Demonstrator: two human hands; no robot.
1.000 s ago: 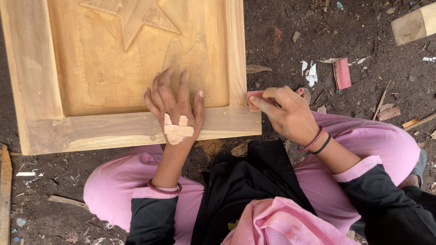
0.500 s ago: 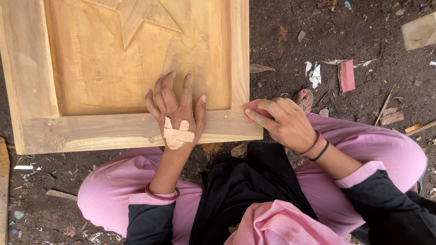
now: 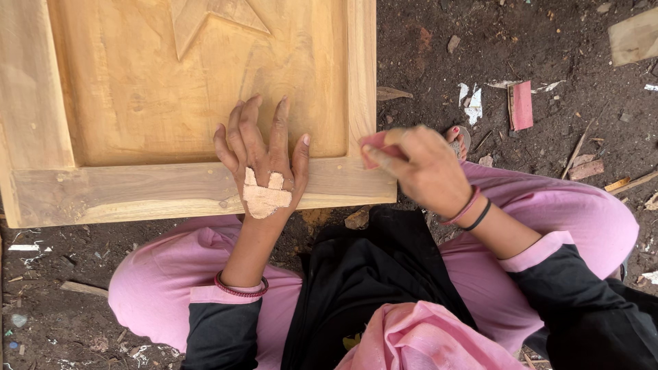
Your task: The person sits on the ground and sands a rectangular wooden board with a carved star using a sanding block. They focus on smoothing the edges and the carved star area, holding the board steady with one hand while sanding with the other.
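Observation:
A large carved wooden panel (image 3: 178, 185) with a raised frame and a star relief lies on the ground before me. My left hand (image 3: 264, 157) presses flat on its lower frame, fingers spread, a tan plaster stuck on its back. My right hand (image 3: 421, 168) grips a small reddish piece of sandpaper (image 3: 373, 145) against the panel's lower right corner. My legs in pink trousers are crossed under the panel's near edge.
The dirt ground is littered with wood chips and scraps. A red sandpaper piece (image 3: 522, 104) lies at the right, a pale wooden block (image 3: 634, 35) at the top right, and thin sticks (image 3: 627, 183) at the right edge.
My right hand with the sandpaper has slid left onto the panel's lower right corner. The left hand has stayed pressed on the frame.

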